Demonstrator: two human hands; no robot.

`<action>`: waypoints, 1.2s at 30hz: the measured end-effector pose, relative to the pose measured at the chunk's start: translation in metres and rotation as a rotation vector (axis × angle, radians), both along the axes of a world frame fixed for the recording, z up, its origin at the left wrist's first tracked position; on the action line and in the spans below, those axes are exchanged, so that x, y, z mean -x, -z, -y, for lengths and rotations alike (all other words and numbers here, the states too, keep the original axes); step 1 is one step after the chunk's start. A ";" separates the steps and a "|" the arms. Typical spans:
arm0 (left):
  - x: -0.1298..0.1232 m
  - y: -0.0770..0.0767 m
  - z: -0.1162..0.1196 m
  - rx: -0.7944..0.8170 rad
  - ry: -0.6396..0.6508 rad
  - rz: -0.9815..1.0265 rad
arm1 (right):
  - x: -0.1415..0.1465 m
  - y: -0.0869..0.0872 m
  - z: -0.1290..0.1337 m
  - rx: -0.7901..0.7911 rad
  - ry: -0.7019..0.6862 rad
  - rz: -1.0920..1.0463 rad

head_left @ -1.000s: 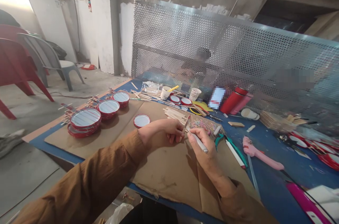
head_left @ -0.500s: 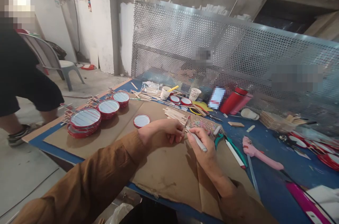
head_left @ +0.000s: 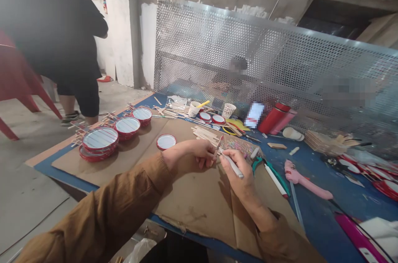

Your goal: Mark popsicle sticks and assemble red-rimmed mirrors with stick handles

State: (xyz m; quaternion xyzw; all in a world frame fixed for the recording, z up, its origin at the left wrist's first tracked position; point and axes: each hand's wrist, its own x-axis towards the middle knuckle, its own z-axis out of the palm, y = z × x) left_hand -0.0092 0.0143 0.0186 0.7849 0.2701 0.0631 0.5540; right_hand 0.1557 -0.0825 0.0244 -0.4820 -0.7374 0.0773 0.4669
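My left hand [head_left: 203, 154] is closed on a thin wooden stick [head_left: 220, 142] that points up from its fingertips. In my right hand [head_left: 241, 174] is a pale grey, pen-shaped tool [head_left: 232, 164], gripped like a pencil. Its tip is at the stick, close to my left fingers; too small to make out is the exact kind of tip. Both hands are above the brown cardboard [head_left: 199, 213]. Just beyond them lie a pile of flat wooden sticks [head_left: 205, 135] and a heap of small coloured pieces [head_left: 239, 147]. A red-rimmed white disc [head_left: 166, 142] is beyond my left wrist.
Red-rimmed round pieces with sticks [head_left: 101, 138] stand at left. To the right are teal-handled pliers [head_left: 258, 165], a white marker-like rod [head_left: 276, 181] and a pink glue gun [head_left: 307, 182]. A red bottle [head_left: 273, 118] and paper cup [head_left: 229, 110] stand behind. A person in black [head_left: 74, 39] is at left.
The person in black has moved to the right at the left side, and a red chair now shows there. My hands, the stick and the tool have barely shifted.
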 end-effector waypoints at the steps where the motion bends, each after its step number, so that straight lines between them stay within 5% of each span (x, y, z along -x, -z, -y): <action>1: 0.000 0.000 0.000 -0.001 0.002 0.008 | 0.000 0.000 0.000 0.002 -0.002 0.001; 36: 0.000 -0.010 0.005 -0.004 -0.014 -0.055 | 0.001 -0.002 0.001 0.043 -0.004 -0.008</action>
